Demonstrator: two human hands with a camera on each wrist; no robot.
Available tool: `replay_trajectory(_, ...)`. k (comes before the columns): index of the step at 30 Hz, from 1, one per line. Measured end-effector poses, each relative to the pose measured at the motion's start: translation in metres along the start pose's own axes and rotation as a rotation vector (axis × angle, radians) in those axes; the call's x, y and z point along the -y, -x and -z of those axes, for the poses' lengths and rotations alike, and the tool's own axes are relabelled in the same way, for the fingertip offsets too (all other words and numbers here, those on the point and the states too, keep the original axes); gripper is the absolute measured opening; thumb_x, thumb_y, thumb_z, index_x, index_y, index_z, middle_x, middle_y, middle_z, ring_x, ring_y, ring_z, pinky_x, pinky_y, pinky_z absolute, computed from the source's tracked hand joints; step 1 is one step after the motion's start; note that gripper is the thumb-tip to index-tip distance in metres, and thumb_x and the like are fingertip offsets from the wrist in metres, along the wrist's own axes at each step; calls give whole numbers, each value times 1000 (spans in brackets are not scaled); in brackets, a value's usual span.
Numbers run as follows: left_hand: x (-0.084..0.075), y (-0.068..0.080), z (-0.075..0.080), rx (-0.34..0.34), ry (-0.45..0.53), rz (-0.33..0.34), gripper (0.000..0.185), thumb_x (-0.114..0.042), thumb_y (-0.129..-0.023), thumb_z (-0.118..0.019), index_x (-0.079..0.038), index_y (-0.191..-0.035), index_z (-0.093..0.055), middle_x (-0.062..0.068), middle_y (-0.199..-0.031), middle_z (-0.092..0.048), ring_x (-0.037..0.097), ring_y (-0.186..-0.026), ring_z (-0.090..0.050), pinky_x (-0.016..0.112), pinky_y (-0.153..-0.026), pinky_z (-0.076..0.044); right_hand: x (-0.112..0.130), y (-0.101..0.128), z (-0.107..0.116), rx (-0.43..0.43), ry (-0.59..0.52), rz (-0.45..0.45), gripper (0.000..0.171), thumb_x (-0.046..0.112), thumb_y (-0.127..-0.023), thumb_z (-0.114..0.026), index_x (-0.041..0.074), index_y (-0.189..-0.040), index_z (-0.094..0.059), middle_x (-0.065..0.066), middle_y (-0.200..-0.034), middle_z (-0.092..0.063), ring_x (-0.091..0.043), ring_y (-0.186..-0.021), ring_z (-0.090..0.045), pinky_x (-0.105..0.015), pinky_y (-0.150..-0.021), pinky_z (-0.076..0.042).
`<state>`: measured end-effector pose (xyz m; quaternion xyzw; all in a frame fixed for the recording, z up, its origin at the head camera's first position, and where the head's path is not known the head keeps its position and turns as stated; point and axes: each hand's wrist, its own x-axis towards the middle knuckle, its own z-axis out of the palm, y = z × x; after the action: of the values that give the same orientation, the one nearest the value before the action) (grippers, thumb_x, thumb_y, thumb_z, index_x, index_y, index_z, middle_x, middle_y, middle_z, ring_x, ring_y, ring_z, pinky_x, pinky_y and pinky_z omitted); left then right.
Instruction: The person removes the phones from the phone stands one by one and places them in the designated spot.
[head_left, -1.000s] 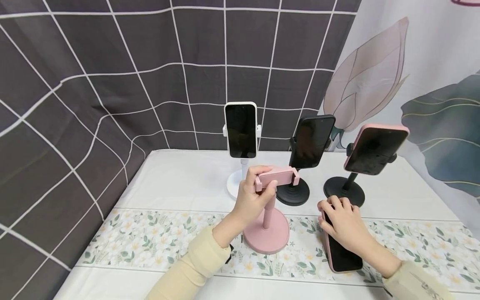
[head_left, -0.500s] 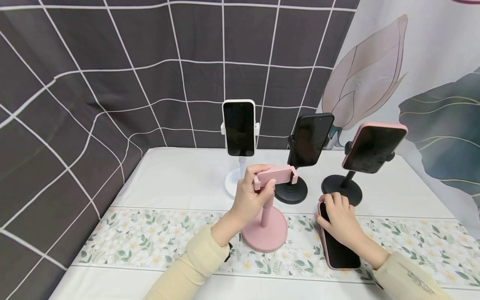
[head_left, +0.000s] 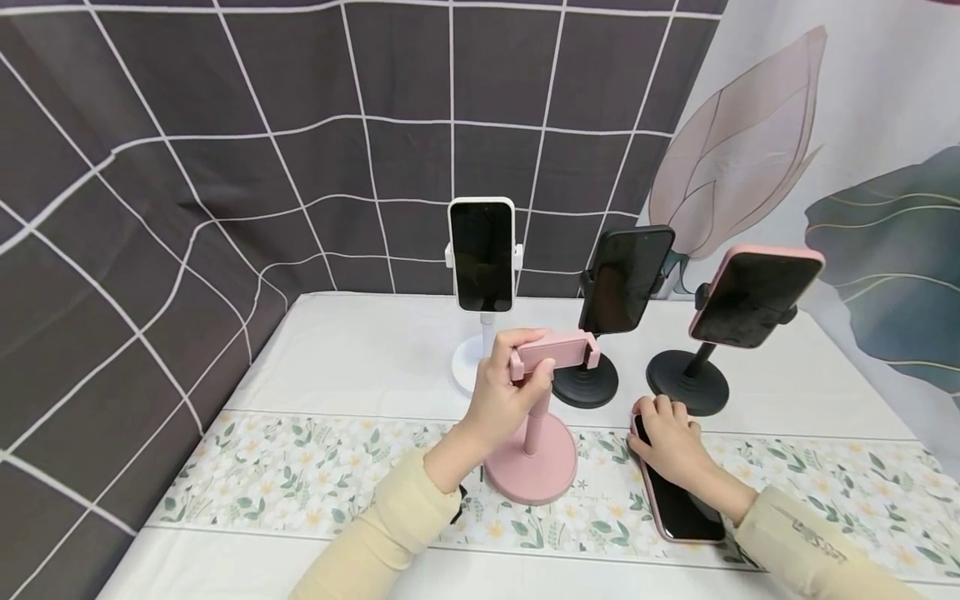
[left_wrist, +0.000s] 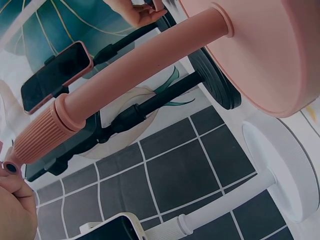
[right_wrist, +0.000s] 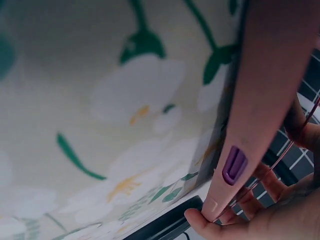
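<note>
My left hand (head_left: 498, 400) pinches the clamp (head_left: 558, 353) of a pink phone stand between the thumb and curled fingers. The stand's round base (head_left: 532, 467) rests on the floral strip, and its ribbed post (left_wrist: 145, 65) shows up close in the left wrist view. My right hand (head_left: 670, 442) holds the far end of a pink-cased phone (head_left: 682, 508) that lies screen up to the right of the stand. In the right wrist view, the thumb is on one edge of the phone (right_wrist: 272, 65) and the fingers are at the other side. A purple switch shows on the phone's side.
Behind are a white stand with a white phone (head_left: 483, 257), a black stand with a black phone (head_left: 628, 279), and another black stand with a pink-cased phone (head_left: 756, 296). A dark grid curtain (head_left: 300, 167) hangs along the back and left.
My right hand has shifted slightly left at the phone's far end, and that end has swung a little left. The left hand stays on the clamp. The head view shifts slightly.
</note>
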<state>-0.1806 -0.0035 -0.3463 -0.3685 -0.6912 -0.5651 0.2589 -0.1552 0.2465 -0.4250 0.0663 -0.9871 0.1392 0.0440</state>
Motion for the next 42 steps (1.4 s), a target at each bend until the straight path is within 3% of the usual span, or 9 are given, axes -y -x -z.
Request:
replay_trajectory(10,0,-1,-1,-1,-13,-2,35,4,-84,-59,-3,-113,-41,24,-110,-64,30,-78,-67,23,-66,-55,-1,-3,-1,95,20,-26,24,15,-83,-65,4,-98,-49,-18,-96,-44,-45,-100,-42,-54,-62,-39)
replay_trajectory(23,-1,-1,-1,-6,5,-15,36,5,-83,-58,-4,-113,-41,25,-111,-64,29,-75,-65,21,-64,-54,0,-1,0,114,80,0,29,21,-85,-67,4,-102,-50,-18,-98,-46,-41,-96,-46,-57,-64,-41)
replay_trajectory(32,-2,2,-1,-19,-12,16,35,4,-85,-58,-3,-114,-39,25,-112,-63,28,-73,-64,20,-59,-53,5,-2,8,205,140,3,39,30,-86,-66,3,-110,-51,-20,-105,-49,-44,-100,-48,-63,-70,-40)
replay_trajectory(42,-2,4,1,1,54,23,38,10,-84,-58,-1,-115,-39,26,-116,-60,34,-86,-64,26,-71,-56,33,13,20,198,164,122,46,34,-85,-67,10,-121,-52,-15,-112,-54,-40,-106,-50,-64,-78,-39)
